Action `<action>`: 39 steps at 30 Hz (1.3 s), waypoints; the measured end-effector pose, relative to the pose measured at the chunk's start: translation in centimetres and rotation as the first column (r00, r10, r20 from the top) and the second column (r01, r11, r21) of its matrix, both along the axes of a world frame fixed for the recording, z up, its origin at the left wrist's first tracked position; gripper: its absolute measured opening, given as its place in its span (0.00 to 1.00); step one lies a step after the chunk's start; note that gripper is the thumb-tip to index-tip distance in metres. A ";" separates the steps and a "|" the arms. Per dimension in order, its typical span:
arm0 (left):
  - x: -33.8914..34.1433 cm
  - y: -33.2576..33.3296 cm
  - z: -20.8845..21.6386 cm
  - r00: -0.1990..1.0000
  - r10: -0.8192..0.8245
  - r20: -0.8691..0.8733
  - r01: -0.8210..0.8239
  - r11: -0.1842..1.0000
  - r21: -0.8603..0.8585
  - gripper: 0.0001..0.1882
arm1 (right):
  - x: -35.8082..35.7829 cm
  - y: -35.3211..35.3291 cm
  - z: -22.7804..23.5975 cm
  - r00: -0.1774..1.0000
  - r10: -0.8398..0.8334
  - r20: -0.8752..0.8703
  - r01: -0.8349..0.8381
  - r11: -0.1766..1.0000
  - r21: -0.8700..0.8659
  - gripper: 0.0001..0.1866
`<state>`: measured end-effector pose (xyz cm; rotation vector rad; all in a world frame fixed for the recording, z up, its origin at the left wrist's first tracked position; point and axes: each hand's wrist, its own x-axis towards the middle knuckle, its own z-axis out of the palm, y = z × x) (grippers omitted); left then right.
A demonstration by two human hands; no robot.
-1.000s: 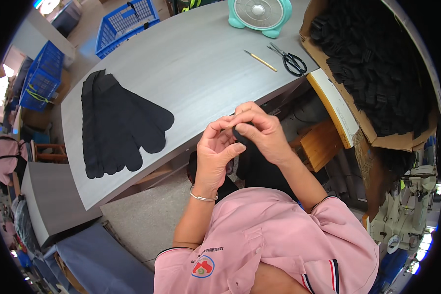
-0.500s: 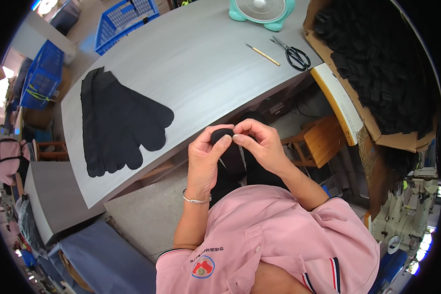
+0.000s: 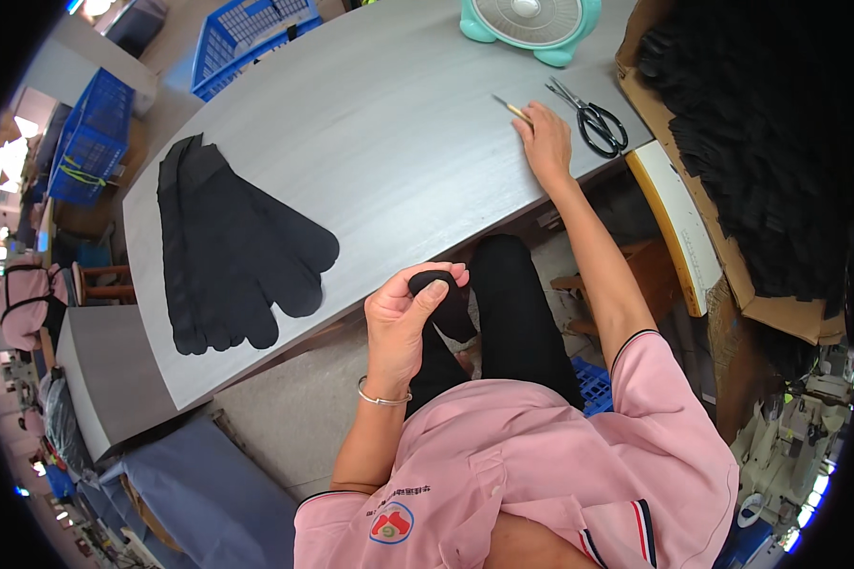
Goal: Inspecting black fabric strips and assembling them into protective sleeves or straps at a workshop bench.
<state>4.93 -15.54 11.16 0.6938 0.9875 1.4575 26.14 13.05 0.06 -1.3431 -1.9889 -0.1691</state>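
Above my lap, my left hand pinches the rounded end of a black sock between thumb and fingers. The rest of the sock hangs down against my dark trousers, so its outline is hard to make out. My right arm stretches out over the grey table. There my right hand has its fingers closed on the yellow handle of a thin, awl-like pointed tool, which lies along the tabletop. Right beside that hand lie black-handled scissors. Several black socks lie fanned out on the left of the table.
A turquoise fan stands at the table's far edge. At the right, a cardboard box holds a heap of black textile pieces. Blue crates stand beyond the table at left, and a wooden stool sits beneath its right end.
My right hand has left the sock and reached forward and right onto the pointed tool. My left hand keeps hold of the sock near the same place. The whole view has shifted slightly.
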 end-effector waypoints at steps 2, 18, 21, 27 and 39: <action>0.1 0.2 -0.3 0.999 0.034 0.033 -0.035 0.999 0.009 0.11 | 0.0 -0.5 -0.1 0.998 0.043 -0.034 -0.044 0.998 -0.038 0.13; 2.0 -2.0 1.0 0.999 -0.046 0.009 0.045 0.998 0.047 0.11 | -0.3 -23.6 15.5 0.827 0.549 -0.122 -0.560 0.824 -0.087 0.16; 2.4 -2.8 1.2 0.997 -0.071 -0.028 0.073 0.995 0.074 0.11 | 0.0 -24.6 16.1 0.826 0.560 -0.059 -0.563 0.823 -0.078 0.18; 2.9 -3.9 1.6 0.993 -0.097 -0.063 0.103 0.991 0.087 0.10 | 1.1 -25.5 16.6 0.826 0.559 0.071 -0.555 0.829 -0.064 0.20; 3.8 -4.7 1.2 0.986 -0.117 -0.118 0.117 0.993 -0.006 0.10 | 1.4 -26.9 18.7 0.778 0.559 0.285 -0.565 0.822 -0.071 0.15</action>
